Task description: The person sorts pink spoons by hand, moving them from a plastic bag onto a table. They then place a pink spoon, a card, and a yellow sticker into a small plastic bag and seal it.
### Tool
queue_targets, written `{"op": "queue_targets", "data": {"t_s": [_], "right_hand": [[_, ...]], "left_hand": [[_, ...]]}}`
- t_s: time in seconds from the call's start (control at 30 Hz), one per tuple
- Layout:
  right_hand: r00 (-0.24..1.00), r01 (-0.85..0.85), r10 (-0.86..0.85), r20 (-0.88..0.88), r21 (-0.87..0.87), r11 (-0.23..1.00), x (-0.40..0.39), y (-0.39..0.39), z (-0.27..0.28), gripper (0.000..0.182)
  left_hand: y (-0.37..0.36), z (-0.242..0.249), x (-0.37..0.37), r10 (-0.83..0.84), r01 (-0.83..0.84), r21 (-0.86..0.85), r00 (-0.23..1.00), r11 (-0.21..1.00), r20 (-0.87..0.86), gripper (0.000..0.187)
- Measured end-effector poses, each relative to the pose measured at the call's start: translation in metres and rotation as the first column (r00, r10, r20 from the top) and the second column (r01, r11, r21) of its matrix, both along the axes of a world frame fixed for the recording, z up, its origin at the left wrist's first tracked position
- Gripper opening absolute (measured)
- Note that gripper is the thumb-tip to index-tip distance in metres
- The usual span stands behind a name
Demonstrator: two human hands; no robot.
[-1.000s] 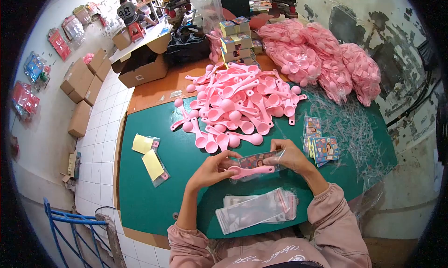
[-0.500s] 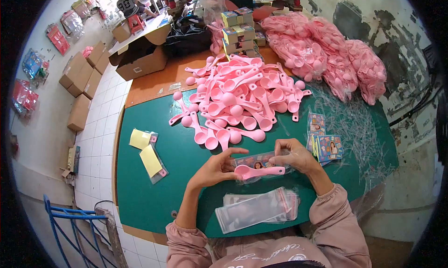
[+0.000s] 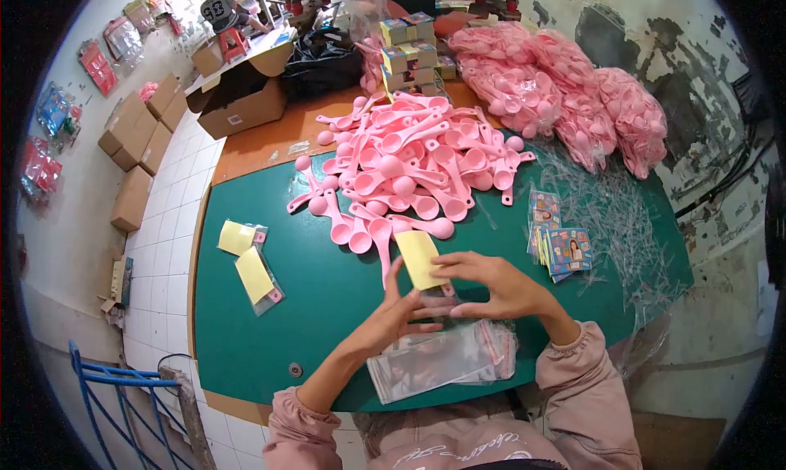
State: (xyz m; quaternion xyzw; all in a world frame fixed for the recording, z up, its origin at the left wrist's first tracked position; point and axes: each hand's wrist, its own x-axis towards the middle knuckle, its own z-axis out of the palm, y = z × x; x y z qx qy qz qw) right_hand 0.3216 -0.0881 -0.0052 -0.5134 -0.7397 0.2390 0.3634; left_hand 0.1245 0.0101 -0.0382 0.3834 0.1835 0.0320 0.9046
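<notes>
A clear packet with a yellow card point(image 3: 420, 259) and a pink handle end showing at its lower edge lies between my hands. Stretched over the card's right side are the fingers of my right hand point(image 3: 503, 286), its thumb lower down, with the packet's edge between them. My left hand point(image 3: 393, 316) is by the packet's lower left, fingers spread, some reaching under its bottom end. Just below sit flat clear bags point(image 3: 434, 368) in a stack. Beyond the packet is a large heap of pink measuring spoons point(image 3: 409, 159).
Two similar yellow-card packets point(image 3: 254, 275) lie at left. Printed cards point(image 3: 569, 250) are piled at right, beside scattered clear plastic strips point(image 3: 622, 224). Bagged pink spoons point(image 3: 565, 93), card stacks point(image 3: 409, 56) and an open carton point(image 3: 241, 110) stand behind. Another person point(image 3: 221, 11) sits far back.
The packet has turned over, from the spoon and printed side to the yellow side, and moved slightly up and left. My left hand's fingers have spread. The view has shifted a little.
</notes>
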Motion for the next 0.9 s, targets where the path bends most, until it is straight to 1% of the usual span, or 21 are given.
{"op": "queue_targets", "data": {"t_s": [0.03, 0.1, 0.13, 0.17, 0.23, 0.3, 0.33, 0.37, 0.4, 0.43, 0.47, 0.5, 0.53, 0.57, 0.6, 0.63, 0.7, 0.73, 0.8, 0.87, 0.9], "right_hand": [[1.000, 0.006, -0.006, -0.008, -0.007, 1.000, -0.005, -0.001, 0.002, 0.046], [0.993, -0.044, 0.026, -0.118, -0.152, 0.987, -0.014, -0.001, 0.003, 0.037], [0.991, -0.059, 0.044, -0.129, -0.115, 0.992, -0.019, -0.001, -0.002, 0.031], [0.990, -0.063, 0.047, -0.135, -0.119, 0.991, -0.023, -0.002, -0.004, 0.031], [0.985, -0.135, 0.145, 0.090, -0.113, 0.984, -0.030, -0.005, -0.007, 0.027], [0.988, -0.135, 0.142, 0.069, -0.093, 0.986, -0.037, -0.007, -0.013, 0.026], [0.983, -0.136, 0.146, 0.112, -0.094, 0.986, -0.039, -0.008, -0.014, 0.027], [0.976, -0.138, 0.152, 0.159, -0.095, 0.986, -0.040, -0.008, -0.015, 0.028], [0.975, -0.143, 0.158, 0.157, -0.104, 0.984, -0.042, -0.009, -0.015, 0.028], [0.970, -0.106, 0.115, 0.212, -0.055, 0.993, -0.043, -0.009, -0.014, 0.029], [0.962, -0.073, 0.070, 0.266, -0.001, 0.997, -0.045, -0.009, -0.014, 0.030], [0.961, -0.079, 0.077, 0.265, -0.006, 0.997, -0.046, -0.009, -0.013, 0.030], [0.956, -0.049, 0.031, 0.293, 0.054, 0.997, -0.048, -0.010, -0.013, 0.030], [0.948, -0.020, -0.018, 0.318, 0.116, 0.993, -0.049, -0.010, -0.013, 0.030], [0.948, -0.022, -0.015, 0.317, 0.114, 0.993, -0.050, -0.010, -0.014, 0.030], [0.951, -0.005, -0.030, 0.308, 0.114, 0.993, -0.051, -0.010, -0.016, 0.030], [0.954, 0.008, -0.041, 0.298, 0.112, 0.994, -0.054, -0.011, -0.019, 0.029], [0.944, 0.021, -0.056, 0.324, 0.111, 0.994, -0.056, -0.012, -0.019, 0.028], [0.935, 0.032, -0.069, 0.349, 0.110, 0.993, -0.059, -0.013, -0.021, 0.027], [0.893, -0.001, -0.118, 0.434, 0.264, 0.964, -0.061, -0.013, -0.024, 0.022], [0.894, -0.001, -0.118, 0.433, 0.264, 0.964, -0.061, -0.012, -0.025, 0.022]], "left_hand": [[0.000, 0.001, -0.005, 0.026, -0.021, 0.077, 0.998, 0.997, -0.058, 0.067], [0.004, -0.004, -0.011, -0.001, 0.009, 0.080, 0.995, 0.997, -0.099, 0.071], [0.005, 0.001, -0.012, -0.044, 0.070, 0.158, 0.986, 0.985, -0.162, 0.072], [0.006, 0.007, -0.013, -0.080, 0.134, 0.232, 0.971, 0.964, -0.227, 0.074], [0.008, 0.014, -0.015, -0.087, 0.122, 0.175, 0.977, 0.977, -0.196, 0.078], [0.010, 0.020, -0.017, -0.165, 0.213, 0.177, 0.954, 0.961, -0.251, 0.080], [0.009, 0.024, -0.018, -0.166, 0.212, 0.168, 0.953, 0.963, -0.254, 0.080], [0.009, 0.029, -0.017, -0.176, 0.231, 0.213, 0.953, 0.949, -0.246, 0.081], [0.008, 0.029, -0.018, -0.185, 0.247, 0.259, 0.953, 0.934, -0.239, 0.082], [0.008, 0.024, -0.019, -0.182, 0.241, 0.251, 0.954, 0.938, -0.238, 0.082], [0.010, 0.016, -0.020, -0.145, 0.200, 0.302, 0.970, 0.932, -0.194, 0.082], [0.010, 0.011, -0.022, -0.110, 0.156, 0.352, 0.983, 0.923, -0.148, 0.083], [0.009, 0.011, -0.021, -0.105, 0.151, 0.349, 0.984, 0.925, -0.147, 0.083], [0.006, 0.012, -0.020, -0.067, 0.097, 0.336, 0.993, 0.937, -0.099, 0.084], [0.005, 0.013, -0.019, -0.030, 0.045, 0.321, 0.998, 0.946, -0.052, 0.084], [0.005, 0.012, -0.019, -0.027, 0.043, 0.320, 0.998, 0.947, -0.053, 0.084], [0.005, 0.011, -0.019, -0.021, 0.061, 0.387, 0.994, 0.920, -0.106, 0.086], [0.005, 0.009, -0.019, -0.020, 0.060, 0.386, 0.994, 0.920, -0.107, 0.086], [0.005, 0.004, -0.017, 0.046, 0.026, 0.485, 0.990, 0.874, -0.136, 0.088], [0.004, 0.005, -0.014, 0.073, 0.024, 0.530, 0.984, 0.848, -0.160, 0.089], [0.003, 0.006, -0.013, 0.097, 0.024, 0.573, 0.979, 0.819, -0.180, 0.089]]}}
